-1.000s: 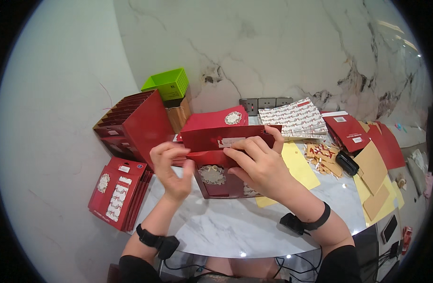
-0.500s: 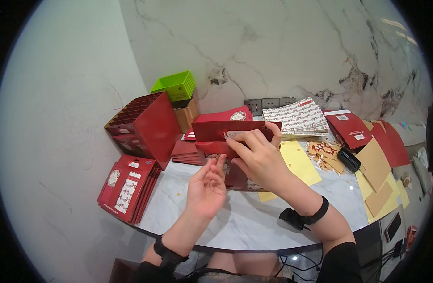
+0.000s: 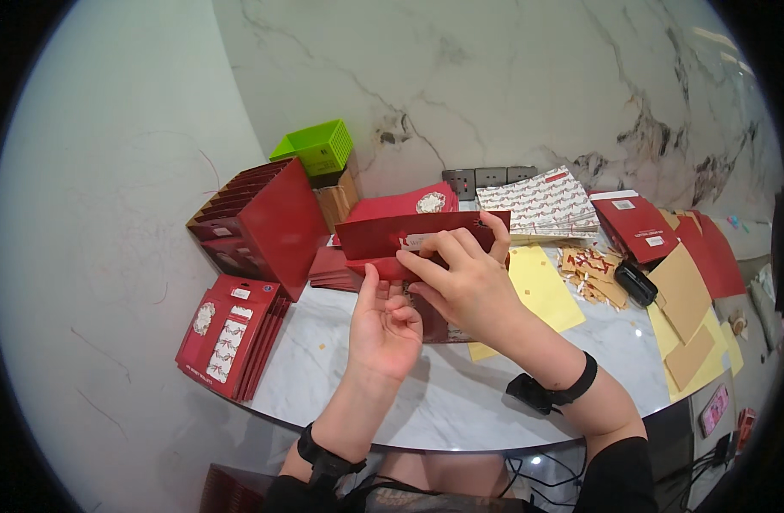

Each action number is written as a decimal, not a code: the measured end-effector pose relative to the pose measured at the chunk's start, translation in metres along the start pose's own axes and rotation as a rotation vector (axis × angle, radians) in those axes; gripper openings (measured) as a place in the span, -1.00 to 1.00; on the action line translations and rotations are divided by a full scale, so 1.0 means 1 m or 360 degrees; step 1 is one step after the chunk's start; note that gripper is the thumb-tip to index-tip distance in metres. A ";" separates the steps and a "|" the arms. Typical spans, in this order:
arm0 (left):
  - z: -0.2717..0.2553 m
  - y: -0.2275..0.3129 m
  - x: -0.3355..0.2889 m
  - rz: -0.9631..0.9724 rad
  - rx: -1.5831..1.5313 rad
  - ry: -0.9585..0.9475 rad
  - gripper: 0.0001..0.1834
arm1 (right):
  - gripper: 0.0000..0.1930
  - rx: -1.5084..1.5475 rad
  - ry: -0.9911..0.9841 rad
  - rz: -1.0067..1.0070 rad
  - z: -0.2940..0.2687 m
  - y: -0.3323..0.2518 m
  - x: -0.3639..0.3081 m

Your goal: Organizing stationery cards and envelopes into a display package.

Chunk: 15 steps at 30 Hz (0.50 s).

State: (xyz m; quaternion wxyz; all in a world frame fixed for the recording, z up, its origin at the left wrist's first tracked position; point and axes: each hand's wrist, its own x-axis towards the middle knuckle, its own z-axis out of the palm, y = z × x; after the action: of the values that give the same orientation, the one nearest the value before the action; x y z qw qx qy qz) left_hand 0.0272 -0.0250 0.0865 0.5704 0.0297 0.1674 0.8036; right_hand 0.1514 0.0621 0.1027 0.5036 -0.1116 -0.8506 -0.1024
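Note:
An upright red card wallet (image 3: 370,232) with a small white label stands near the middle of the table, its front part folded toward me. My right hand (image 3: 469,278) grips it: the outer fingers hook over its top edge, and the forefinger and thumb press by the label. Just below the folded red part is my left hand (image 3: 386,332), palm up. Its thumb tip meets the red edge while the other fingers are loosely bent, with nothing visible in them. More red wallet, partly hidden by both hands, lies beneath.
Packed red wallets (image 3: 229,338) lean in a stack at left beside a red display box (image 3: 268,227). Behind are a green basket (image 3: 315,145), red envelopes (image 3: 392,205) and patterned white sheets (image 3: 541,205). Yellow paper (image 3: 546,291), paper scraps (image 3: 593,278) and a black device (image 3: 635,284) are at right.
My left hand has turned palm up and shifted slightly right, its thumb now at the red edge. The right hand keeps its grip, its forefinger a little further left. The phone screen has lit.

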 end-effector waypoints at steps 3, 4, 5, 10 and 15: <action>-0.001 -0.006 -0.001 -0.0018 -0.0114 -0.0056 -0.75 | -0.75 -0.0037 0.0064 0.0001 0.004 0.001 -0.001; 0.001 -0.007 -0.003 0.0016 -0.0163 -0.0010 -0.75 | -0.75 -0.0035 0.0061 0.0005 0.004 0.000 -0.001; 0.001 -0.007 -0.003 0.0015 -0.0163 -0.0005 -0.75 | -0.76 -0.0017 0.0056 0.0010 0.003 -0.002 -0.001; 0.009 -0.012 -0.007 0.0024 -0.0225 0.0091 -0.77 | -0.79 -0.0054 0.0033 -0.0008 0.005 -0.006 -0.001; 0.016 -0.010 -0.011 -0.0049 -0.0318 0.0131 -0.78 | -0.74 0.0077 -0.0030 0.0024 0.003 -0.004 -0.004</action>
State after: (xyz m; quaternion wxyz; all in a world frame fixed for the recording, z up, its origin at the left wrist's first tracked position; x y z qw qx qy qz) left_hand 0.0440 -0.0281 0.1005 0.5753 -0.0631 0.1101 0.8080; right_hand 0.1500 0.0585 0.0976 0.4989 -0.1067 -0.8566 -0.0768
